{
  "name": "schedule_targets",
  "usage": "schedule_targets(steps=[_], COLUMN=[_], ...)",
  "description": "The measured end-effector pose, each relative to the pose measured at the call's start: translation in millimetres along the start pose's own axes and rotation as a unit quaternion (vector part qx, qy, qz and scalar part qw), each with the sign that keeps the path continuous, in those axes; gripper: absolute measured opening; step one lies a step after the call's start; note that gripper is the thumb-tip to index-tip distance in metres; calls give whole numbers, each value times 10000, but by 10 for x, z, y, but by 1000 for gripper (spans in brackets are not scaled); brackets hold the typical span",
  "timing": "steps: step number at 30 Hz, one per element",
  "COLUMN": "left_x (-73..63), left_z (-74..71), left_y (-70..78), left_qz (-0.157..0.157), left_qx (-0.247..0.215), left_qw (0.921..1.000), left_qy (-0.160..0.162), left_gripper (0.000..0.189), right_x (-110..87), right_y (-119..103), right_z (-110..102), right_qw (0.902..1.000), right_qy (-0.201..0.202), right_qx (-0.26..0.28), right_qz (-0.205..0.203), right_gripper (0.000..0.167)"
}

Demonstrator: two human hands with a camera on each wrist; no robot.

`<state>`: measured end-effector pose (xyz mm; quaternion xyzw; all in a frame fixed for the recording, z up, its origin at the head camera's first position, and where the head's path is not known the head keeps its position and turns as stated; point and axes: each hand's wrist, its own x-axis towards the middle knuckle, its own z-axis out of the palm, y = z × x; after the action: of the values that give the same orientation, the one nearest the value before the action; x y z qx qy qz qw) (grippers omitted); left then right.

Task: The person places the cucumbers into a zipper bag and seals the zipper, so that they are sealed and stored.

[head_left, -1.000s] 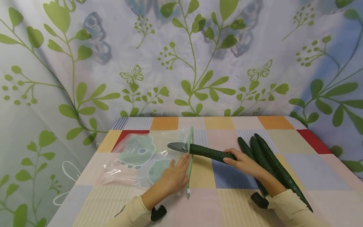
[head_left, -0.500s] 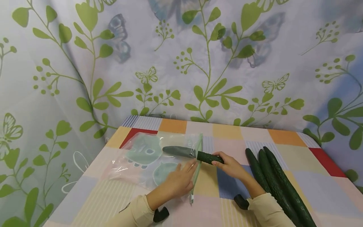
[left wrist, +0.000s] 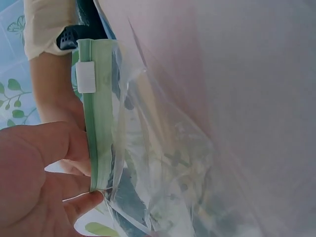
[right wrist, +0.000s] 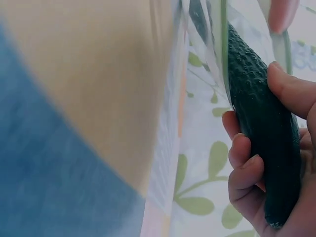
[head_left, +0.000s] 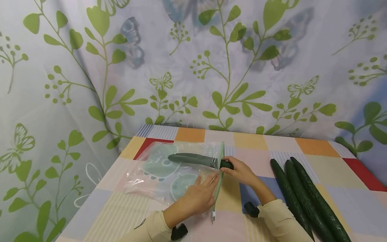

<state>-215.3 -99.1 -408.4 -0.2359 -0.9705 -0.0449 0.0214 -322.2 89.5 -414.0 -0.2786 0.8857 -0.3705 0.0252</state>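
Observation:
A long dark green cucumber (head_left: pixel 193 159) lies mostly inside a clear zip bag (head_left: pixel 145 183) with pale green cartoon prints. In the head view, my right hand (head_left: pixel 240 171) grips its outer end just outside the bag's mouth. Curled fingers and thumb wrap that cucumber end (right wrist: pixel 266 133) in the right wrist view. My left hand (head_left: pixel 198 195) holds the near part of the bag's mouth, below the cucumber. Its thumb and fingers meet the green zip strip (left wrist: pixel 101 123) in the left wrist view, where a white slider (left wrist: pixel 86 77) shows.
Several more cucumbers (head_left: pixel 314 198) lie side by side on the table's right. A patchwork tablecloth (head_left: pixel 257 141) covers the table, and a leaf-patterned curtain (head_left: pixel 181 50) hangs behind it. Black wrist devices (head_left: pixel 251 209) show at both sleeves.
My right hand has moved left, sliding the cucumber deeper into the bag until only a short end sticks out. The left hand stays at the bag's mouth. The head view has shifted.

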Motion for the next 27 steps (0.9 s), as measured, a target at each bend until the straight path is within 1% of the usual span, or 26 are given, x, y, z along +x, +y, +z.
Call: schedule_targets(steps=[3, 6, 11, 14, 18, 21, 24, 27], left_x=[3, -4, -60, -111, -151, -139, -102, -53], left_z=[-17, -12, 38, 64, 73, 54, 24, -3], left_y=[-5, -28, -56, -52, -29, -13, -8, -16], left_qz=[-143, -263, -255, -206, -82, 5, 114, 189], left_qx=[10, -46, -146, -199, -249, -253, -246, -114], left_qw=[9999, 9996, 9993, 9991, 9992, 9994, 9994, 9994], left_qy=[-35, 66, 221, 321, 306, 228, 205, 264], left_gripper=[63, 62, 61, 60, 61, 63, 63, 62], right_x=[93, 168, 212, 200, 149, 110, 82, 63], right_y=[-51, -96, -101, -52, 39, 93, 129, 144], right_z=[38, 74, 180, 242, 273, 247, 196, 142], right_qw=[9999, 9997, 9995, 9991, 9991, 9982, 9972, 9971], right_qy=[56, 82, 28, -90, -380, -585, -657, -635], right_qx=[-73, -122, -221, -308, -139, 18, 14, -27], right_qz=[-74, -186, -239, -267, -83, 151, 355, 428], right_gripper=[47, 43, 39, 38, 40, 44, 47, 49])
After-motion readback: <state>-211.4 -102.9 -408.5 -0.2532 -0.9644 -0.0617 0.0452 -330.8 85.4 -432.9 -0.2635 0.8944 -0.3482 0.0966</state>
